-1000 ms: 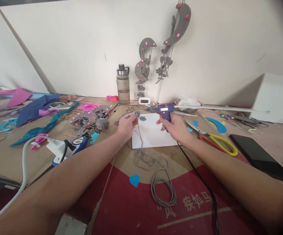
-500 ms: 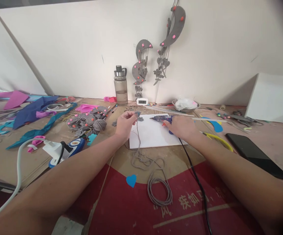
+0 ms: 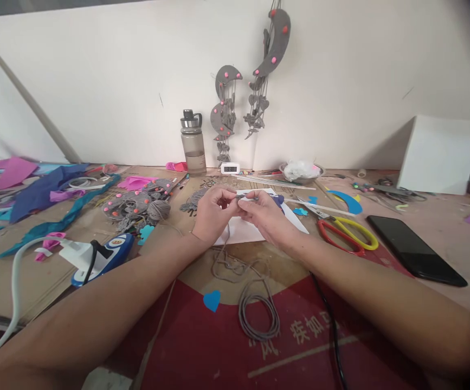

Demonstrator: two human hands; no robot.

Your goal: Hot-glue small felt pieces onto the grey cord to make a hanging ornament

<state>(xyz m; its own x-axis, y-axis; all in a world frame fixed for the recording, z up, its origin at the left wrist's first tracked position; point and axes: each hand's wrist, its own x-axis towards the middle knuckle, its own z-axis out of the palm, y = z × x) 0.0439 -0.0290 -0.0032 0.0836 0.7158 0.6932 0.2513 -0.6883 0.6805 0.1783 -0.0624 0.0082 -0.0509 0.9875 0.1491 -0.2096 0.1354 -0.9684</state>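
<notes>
Position: small grey piece (image 3: 239, 198) sits up off the white sheet (image 3: 295, 223), approx. centre of view, between my two hands. L hand (image 3: 214, 214): thumb + index pinch the piece from its L side. R hand (image 3: 269, 216): thumb + index pinch it from the R side; tips of both hands nearly meet. Remaining fingers curl in; exact contact pts. hidden.

Grey yarn (image 3: 227, 234) hangs from below my L fingertips to loose loops, then the coil (image 3: 259, 319) nearest me. Glue gun (image 3: 278, 200) is just beyond R hand, mostly hidden, not in my grip.

Technique (my judgement): press w/ fingertip pads only, firm + even; don't twist. Keep yarn slack so its wt. doesn't drag the piece askew. Work above the sheet to catch drips. If there's glue on the piece, assume hot: keep skin off the seam, hold steady approx. till set. Keep R wrist clear of the gun and its black cord (image 3: 328, 311).

Orientation: piece mostly covered by fingers, so its long axis + facing can't be told. Yarn tail runs down from the pinch, i.e. twd. me, near-vertical in view, w/ slight bend before the loops.
</notes>
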